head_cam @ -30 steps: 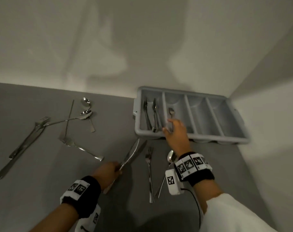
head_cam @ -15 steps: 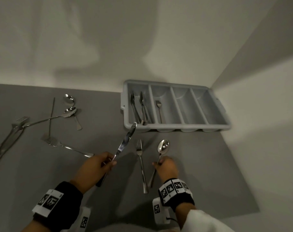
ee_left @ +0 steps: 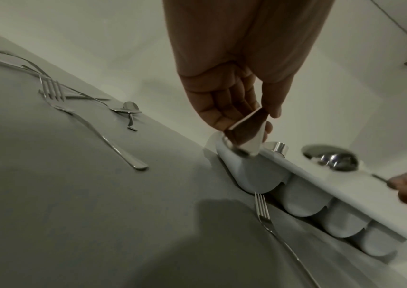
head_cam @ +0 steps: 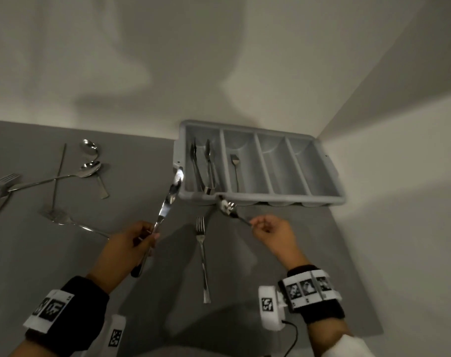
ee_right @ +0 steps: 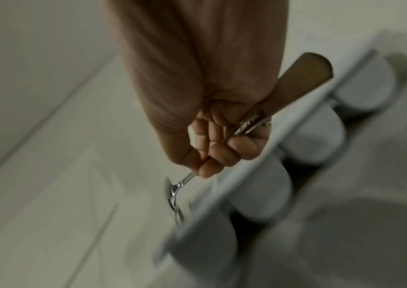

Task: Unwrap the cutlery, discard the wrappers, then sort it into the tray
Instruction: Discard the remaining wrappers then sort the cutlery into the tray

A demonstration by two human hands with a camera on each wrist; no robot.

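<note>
A grey four-slot cutlery tray (head_cam: 332, 181) stands in the back right corner of the grey table. Its leftmost slot holds two knives (head_cam: 201, 166) and the slot beside it holds a fork (head_cam: 235, 171). My left hand (head_cam: 131, 243) grips a knife (head_cam: 169, 199) by the handle, its tip raised at the tray's left front corner (ee_left: 224, 154). My right hand (head_cam: 270, 231) pinches a spoon (head_cam: 227, 207) by its handle (ee_right: 283, 93), the bowl hovering at the tray's front rim (ee_left: 330, 161). A fork (head_cam: 202, 256) lies on the table between my hands.
Loose cutlery lies at the left of the table: two spoons (head_cam: 89, 161), a fork (head_cam: 64, 220) near my left hand, a thin long piece (head_cam: 58, 176) and more forks (head_cam: 0, 186) at the left edge. White walls close the back and right.
My right hand left the tray after laying a fork in it, came back to the table and lifted the spoon toward the tray. My left hand raised the knife off the table.
</note>
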